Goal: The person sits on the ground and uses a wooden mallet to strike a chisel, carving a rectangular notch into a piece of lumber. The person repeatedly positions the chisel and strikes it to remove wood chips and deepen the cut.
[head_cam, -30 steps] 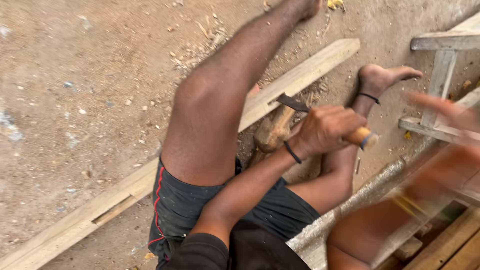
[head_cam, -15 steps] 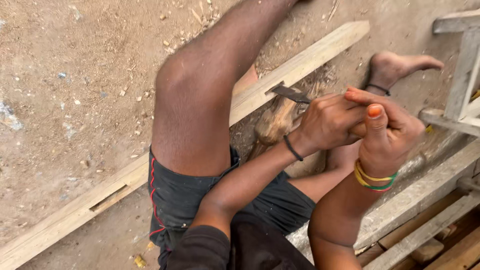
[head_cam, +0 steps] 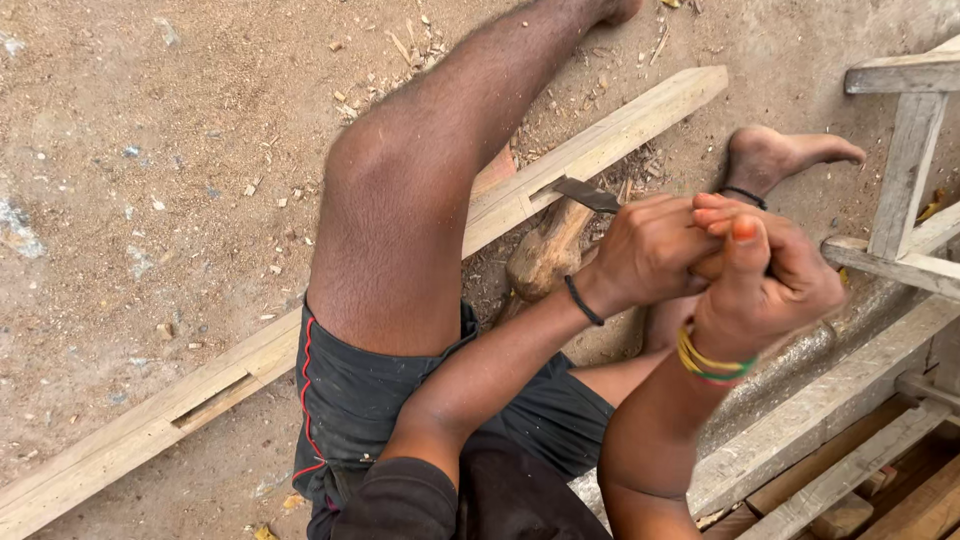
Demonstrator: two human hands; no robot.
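Chisel (head_cam: 585,193) blade is resting at a partly cut mortise in the long plank (head_cam: 600,140), with left hand (head_cam: 655,250) and right hand (head_cam: 770,275) both gripping its handle, leaving further cutting undone.

A: so what else have we got here? We see a long wooden plank (head_cam: 240,385) running diagonally over the sawdusty dirt ground (head_cam: 150,150).

B: yep, plus a weathered wooden frame (head_cam: 905,160) at the right edge.

Two hands (head_cam: 720,265), one chisel (head_cam: 585,194), one wooden mallet (head_cam: 548,252), one long mortised plank (head_cam: 600,140), three bracelets (head_cam: 712,362)
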